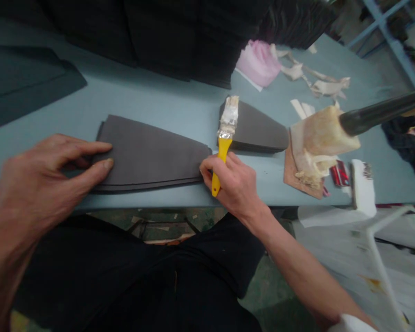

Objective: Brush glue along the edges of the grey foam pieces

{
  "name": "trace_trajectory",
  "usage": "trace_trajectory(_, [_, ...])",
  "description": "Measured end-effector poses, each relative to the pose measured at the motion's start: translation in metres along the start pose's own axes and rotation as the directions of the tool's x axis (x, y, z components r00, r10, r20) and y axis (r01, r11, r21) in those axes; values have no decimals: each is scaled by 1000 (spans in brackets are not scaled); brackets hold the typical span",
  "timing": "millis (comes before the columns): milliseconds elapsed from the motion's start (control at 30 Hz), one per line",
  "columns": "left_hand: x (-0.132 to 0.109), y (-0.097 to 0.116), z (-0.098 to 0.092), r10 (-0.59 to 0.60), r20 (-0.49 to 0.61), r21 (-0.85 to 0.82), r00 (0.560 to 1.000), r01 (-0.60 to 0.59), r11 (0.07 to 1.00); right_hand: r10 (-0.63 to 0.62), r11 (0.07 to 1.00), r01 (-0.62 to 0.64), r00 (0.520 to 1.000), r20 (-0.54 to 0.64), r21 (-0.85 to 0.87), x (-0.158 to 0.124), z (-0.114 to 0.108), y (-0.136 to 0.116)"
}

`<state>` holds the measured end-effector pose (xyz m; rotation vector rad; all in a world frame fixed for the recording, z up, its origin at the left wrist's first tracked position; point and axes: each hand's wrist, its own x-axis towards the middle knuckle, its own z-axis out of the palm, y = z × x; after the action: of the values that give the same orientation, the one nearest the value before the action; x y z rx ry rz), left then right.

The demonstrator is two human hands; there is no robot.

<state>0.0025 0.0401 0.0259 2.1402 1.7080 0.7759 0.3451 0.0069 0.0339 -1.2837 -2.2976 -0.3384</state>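
A small stack of dark grey tapered sheets (pixel 155 150) lies in front of me near the table's front edge. At its wide left end is my left hand (pixel 51 170), thumb and index fingertip on the top sheet, other fingers curled at the edge. My right hand (pixel 237 184) is closed around the yellow handle of a paintbrush (pixel 224 138), whose bristles point away from me and are caked with a whitish substance. Its fingertips also touch the narrow right end of the sheets. Just beyond the brush sits a second stack of similar grey pieces (pixel 259 124).
Tall black stacks (pixel 152 41) stand at the back. On the right are a glue-crusted container (pixel 318 131) with a dark rod above it, a pink cloth (pixel 259 64), pale scraps (pixel 328 85), a red box (pixel 339 173) and a white object (pixel 363 186). Dark sheets (pixel 27 83) lie at left.
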Motion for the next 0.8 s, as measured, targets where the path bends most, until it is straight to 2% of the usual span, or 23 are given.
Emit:
trace_trajectory(100, [-1, 10, -1, -11, -11, -64, 1000, 10, 998, -63, 998, 63, 998, -24, 9, 1, 2, -4])
trace_trajectory(233, [1, 9, -2, -2, 7, -80, 1000, 3, 997, -128, 991, 127, 992, 4, 40, 0, 4, -5])
trace_trajectory(500, [-2, 6, -1, 21, 32, 7, 999, -21, 1000, -76, 995, 72, 996, 56, 63, 1, 2, -5])
trace_trajectory(667, [-3, 6, -5, 115, 19, 194, 993, -117, 974, -62, 995, 57, 995, 73, 77, 3, 2, -4])
trace_trajectory(800, [2, 7, -8, 284, 83, 281, 955, -296, 913, -59, 995, 54, 997, 58, 86, 1, 3, -1])
